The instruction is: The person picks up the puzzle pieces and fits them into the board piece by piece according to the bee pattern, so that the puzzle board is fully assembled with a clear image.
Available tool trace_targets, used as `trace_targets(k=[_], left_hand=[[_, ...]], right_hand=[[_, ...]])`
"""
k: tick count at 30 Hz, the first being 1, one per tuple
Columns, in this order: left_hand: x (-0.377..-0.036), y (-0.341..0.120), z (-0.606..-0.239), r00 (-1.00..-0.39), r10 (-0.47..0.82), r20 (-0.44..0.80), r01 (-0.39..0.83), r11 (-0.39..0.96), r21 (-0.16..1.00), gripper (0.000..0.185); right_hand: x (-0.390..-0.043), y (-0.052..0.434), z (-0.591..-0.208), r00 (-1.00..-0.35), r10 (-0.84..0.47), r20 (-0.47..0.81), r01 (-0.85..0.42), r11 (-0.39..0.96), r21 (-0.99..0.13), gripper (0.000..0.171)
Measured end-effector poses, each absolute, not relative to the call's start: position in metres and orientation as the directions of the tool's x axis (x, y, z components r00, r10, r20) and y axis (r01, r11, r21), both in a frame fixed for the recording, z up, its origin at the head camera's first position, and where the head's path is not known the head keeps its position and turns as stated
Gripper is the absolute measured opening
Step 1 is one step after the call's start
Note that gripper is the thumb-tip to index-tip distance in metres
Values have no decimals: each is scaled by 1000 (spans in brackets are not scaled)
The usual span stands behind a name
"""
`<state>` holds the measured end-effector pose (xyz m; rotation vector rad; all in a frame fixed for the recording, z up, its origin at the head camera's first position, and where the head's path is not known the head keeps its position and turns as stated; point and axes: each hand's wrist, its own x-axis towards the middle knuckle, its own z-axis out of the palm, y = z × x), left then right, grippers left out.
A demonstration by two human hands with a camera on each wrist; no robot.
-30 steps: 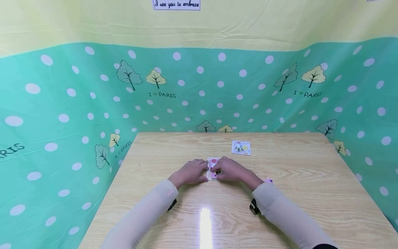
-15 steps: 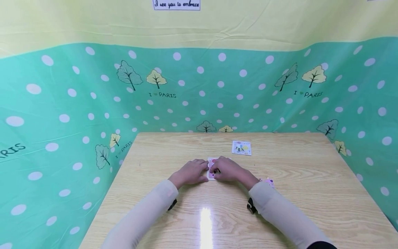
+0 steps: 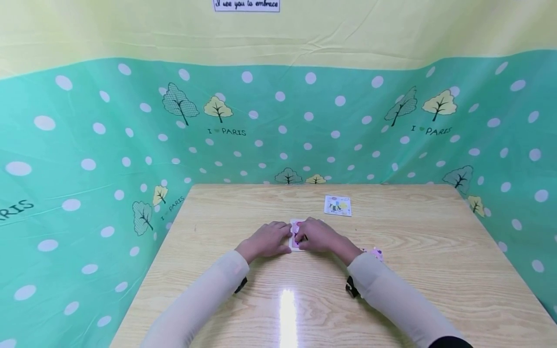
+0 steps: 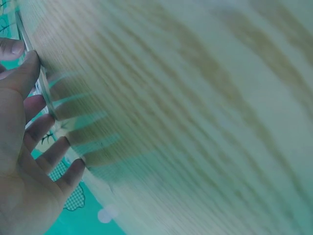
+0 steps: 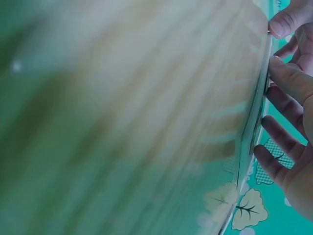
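Left hand (image 3: 266,240) presses flat on the pink card (image 3: 296,228), steadying it on the desk (image 3: 435,270). Right hand (image 3: 319,235) pinches something small over the card; a second card (image 3: 337,205) lies at one o'clock.

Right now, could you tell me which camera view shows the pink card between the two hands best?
The head view: the pink card lies flat on the wooden table, its face partly visible between the left hand and right hand. The wrist views show only its thin edge against fingers, blurred.
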<state>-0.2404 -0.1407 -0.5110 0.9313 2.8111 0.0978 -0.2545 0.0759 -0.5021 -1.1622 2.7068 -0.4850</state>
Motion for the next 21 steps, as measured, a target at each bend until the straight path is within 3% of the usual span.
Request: trace_targets(k=[11, 21], left_hand=[[-241, -140, -513, -789, 594, -154, 585, 804, 107, 65], [-240, -140, -511, -794, 586, -164, 576, 811, 107, 64]], right_hand=[[-253, 81, -502, -631, -776, -6, -741, 605, -290, 17], [-248, 92, -493, -647, -760, -60, -694, 620, -366, 25]])
